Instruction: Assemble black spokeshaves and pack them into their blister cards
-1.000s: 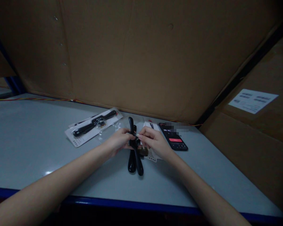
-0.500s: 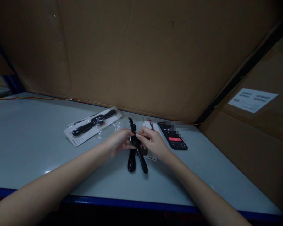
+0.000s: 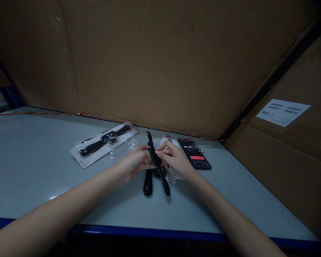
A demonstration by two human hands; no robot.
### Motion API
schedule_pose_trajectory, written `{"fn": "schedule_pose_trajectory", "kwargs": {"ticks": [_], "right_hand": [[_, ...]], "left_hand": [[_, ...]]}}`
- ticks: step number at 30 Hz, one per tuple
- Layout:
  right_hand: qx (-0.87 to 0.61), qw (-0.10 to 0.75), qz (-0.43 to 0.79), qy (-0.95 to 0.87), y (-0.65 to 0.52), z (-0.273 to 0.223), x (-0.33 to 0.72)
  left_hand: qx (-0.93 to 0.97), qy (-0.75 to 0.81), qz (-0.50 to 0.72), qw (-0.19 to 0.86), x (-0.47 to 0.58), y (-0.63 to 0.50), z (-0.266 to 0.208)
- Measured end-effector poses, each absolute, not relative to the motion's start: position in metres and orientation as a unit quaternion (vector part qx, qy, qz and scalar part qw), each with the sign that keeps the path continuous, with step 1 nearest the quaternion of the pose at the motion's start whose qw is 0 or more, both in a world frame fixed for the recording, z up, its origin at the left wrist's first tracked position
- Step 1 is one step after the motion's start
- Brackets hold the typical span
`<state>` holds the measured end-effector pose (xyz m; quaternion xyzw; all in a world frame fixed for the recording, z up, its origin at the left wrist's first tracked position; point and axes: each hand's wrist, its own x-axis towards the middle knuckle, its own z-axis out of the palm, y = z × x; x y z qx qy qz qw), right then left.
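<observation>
Between my hands is a black tool (image 3: 163,182) with long, rounded arms, and I cannot tell its exact kind. One arm slants across another black arm (image 3: 148,184), which points toward the table's front edge. My left hand (image 3: 139,160) grips the tool's middle from the left, its fingers partly hidden behind it. From the right, my right hand (image 3: 173,157) pinches the tool near its middle with thumb and fingertips. Its other fingers are curled. Under and behind my right hand lies a white backing card (image 3: 171,180) with clear plastic, partly covered.
Left of my hands, similar black tools in blister packs (image 3: 104,142) lie overlapping, with clear plastic (image 3: 120,151) beside them. A phone (image 3: 200,164) showing a timer lies to the right. Cardboard walls (image 3: 149,71) stand behind and at right. A red-yellow wire (image 3: 42,112) follows the back edge.
The slanted arm has turned slightly, its near end swinging right, away from the other arm. My right fingers have shifted a little on the tool. Both hands keep their hold.
</observation>
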<state>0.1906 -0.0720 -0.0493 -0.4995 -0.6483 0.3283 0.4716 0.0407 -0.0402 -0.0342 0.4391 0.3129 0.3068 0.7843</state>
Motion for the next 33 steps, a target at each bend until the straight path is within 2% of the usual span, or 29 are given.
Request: {"fn": "schedule_pose_trajectory", "kwargs": {"ticks": [5,10,16,25,29,33], "right_hand": [[-0.501,0.484,0.376,-0.611,-0.074,-0.046,0.189],[-0.5,0.497,0.401,-0.585,-0.075,-0.044,0.187],[-0.49,0.506,0.349,-0.618,-0.075,-0.044,0.183],[-0.507,0.425,0.232,-0.714,-0.078,-0.039,0.198],[-0.513,0.429,0.207,-0.714,-0.076,-0.04,0.199],[-0.521,0.433,0.121,-0.725,-0.076,-0.041,0.195]], "left_hand": [[0.43,0.293,0.301,0.799,0.041,-0.042,-0.034],[0.471,0.314,0.309,0.764,0.042,-0.041,-0.04],[0.488,0.319,0.321,0.746,0.042,-0.04,-0.043],[0.486,0.341,0.32,0.738,0.041,-0.04,-0.034],[0.485,0.341,0.325,0.737,0.041,-0.041,-0.035],[0.484,0.338,0.316,0.742,0.042,-0.042,-0.037]]}}
